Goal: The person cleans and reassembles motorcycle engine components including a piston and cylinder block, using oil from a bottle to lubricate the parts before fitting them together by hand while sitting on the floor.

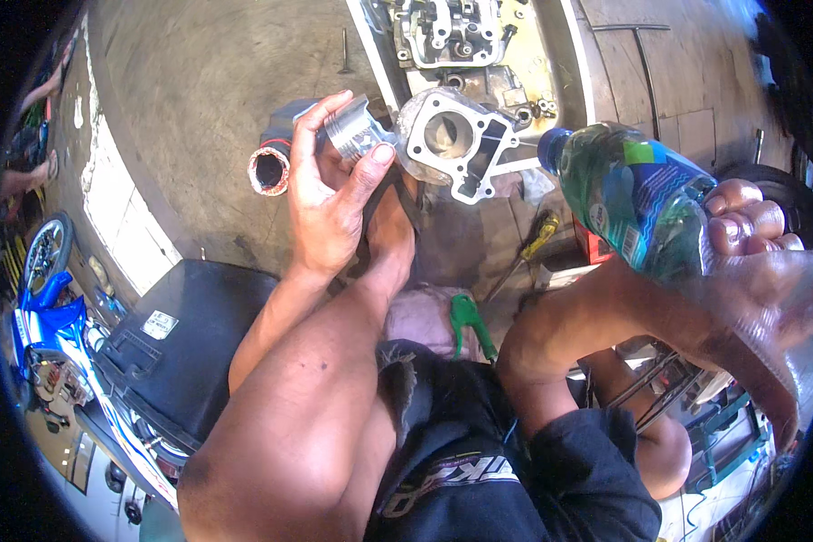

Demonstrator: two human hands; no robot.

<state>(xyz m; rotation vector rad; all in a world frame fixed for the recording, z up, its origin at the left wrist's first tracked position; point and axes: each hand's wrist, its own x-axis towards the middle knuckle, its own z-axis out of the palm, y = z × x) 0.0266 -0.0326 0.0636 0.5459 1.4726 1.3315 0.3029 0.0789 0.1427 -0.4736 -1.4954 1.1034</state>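
My left hand [334, 203] is closed round a silver piston [357, 126], raised above my bare foot. Just right of it is a metal engine cylinder [420, 135] with its bore facing up, by the near end of a tray [584, 77]; what supports it is partly hidden. My right hand [741, 221], bent up at the far right, grips a plastic bottle [619, 190] with a blue cap, tilted toward the cylinder and holding liquid. The cap end is close to the cylinder's right side, with a small gap between them.
The tray holds a cylinder head [452, 27]. Below lie a yellow screwdriver [537, 237], a green-handled tool [465, 321] and pink cloth [420, 321]. A round container [255, 176] stands left. A black case [199, 343] and blue motorbike [50, 325] are leftward; another person's legs [36, 176] show upper left.
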